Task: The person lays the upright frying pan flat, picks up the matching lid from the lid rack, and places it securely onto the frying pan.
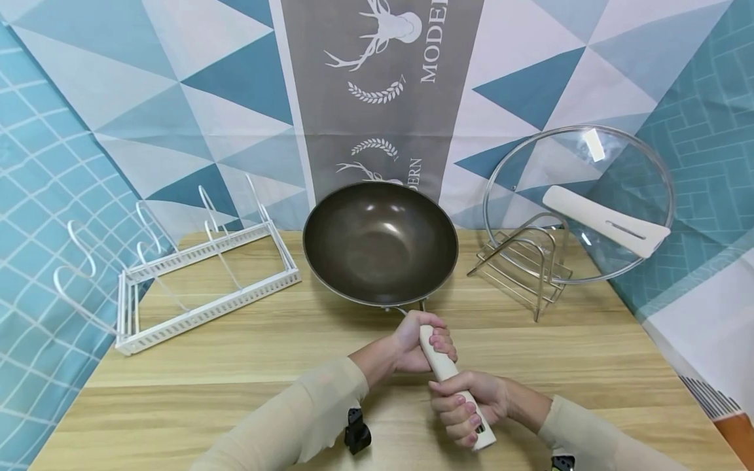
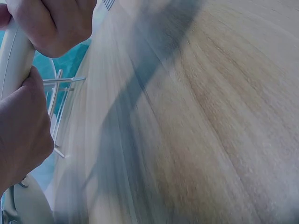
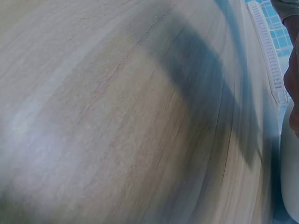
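Note:
A dark-lined wok (image 1: 379, 245) with a pale outer wall (image 2: 30, 203) is held out over the wooden table by its long cream handle (image 1: 443, 366). My left hand (image 1: 421, 343) grips that handle near the wok's end. Farther down, toward its tip, my right hand (image 1: 474, 407) has its fingers curled round the same handle. In the left wrist view both hands wrap the cream handle (image 2: 14, 60). The right wrist view catches only part of a hand at its right border, with the wok's pale outside (image 3: 289, 163) below.
At the right a glass lid (image 1: 636, 157) with a cream grip leans in a metal wire rack (image 1: 544, 261). A white rack (image 1: 212, 314) with upright wire dividers stands at the left. Patterned cloth (image 1: 377, 78) hangs behind the wooden table (image 1: 235, 399). Shadows fall across the tabletop.

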Motion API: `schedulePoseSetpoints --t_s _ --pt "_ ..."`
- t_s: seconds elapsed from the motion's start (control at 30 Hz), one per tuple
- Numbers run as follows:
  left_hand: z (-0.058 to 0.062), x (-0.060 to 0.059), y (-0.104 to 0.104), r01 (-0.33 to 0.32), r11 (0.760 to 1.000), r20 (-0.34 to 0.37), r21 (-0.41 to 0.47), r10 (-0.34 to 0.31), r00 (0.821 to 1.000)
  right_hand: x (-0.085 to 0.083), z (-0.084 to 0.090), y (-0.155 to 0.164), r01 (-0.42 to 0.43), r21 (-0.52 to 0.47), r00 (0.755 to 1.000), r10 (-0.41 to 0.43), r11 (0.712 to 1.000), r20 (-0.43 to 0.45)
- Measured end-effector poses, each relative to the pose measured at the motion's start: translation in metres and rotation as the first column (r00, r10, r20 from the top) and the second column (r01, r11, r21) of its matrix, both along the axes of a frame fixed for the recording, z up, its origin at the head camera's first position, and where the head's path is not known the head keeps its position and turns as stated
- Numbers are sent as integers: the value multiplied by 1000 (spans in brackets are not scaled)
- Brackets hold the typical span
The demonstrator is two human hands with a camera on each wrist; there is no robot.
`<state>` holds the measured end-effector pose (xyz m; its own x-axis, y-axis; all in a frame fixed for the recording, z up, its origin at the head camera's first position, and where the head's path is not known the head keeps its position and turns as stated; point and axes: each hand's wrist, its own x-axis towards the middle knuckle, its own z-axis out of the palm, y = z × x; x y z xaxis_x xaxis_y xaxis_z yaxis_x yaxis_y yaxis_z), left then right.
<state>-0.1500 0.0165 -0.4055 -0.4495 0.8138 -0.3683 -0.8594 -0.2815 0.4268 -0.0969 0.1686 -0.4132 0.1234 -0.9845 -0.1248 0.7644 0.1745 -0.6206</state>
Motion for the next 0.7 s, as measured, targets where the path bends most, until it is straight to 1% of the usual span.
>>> schedulePoseSetpoints --t_s 0.17,0.4,0.53,0.7 --pt "-2 1 4 1 1000 -2 6 -1 1000 1 0 5 0 12 1000 0 1000 3" --pt "-3 1 4 8 1000 4 0 -8 1000 0 0 7 -21 21 1000 21 1000 5" --pt "-4 2 5 3 1000 6 -8 -3 1000 1 1 7 -15 27 1000 14 1000 7" --pt "-4 2 5 17 1000 -5 -18 -17 1000 3 1 8 -4 36 1000 4 999 9"
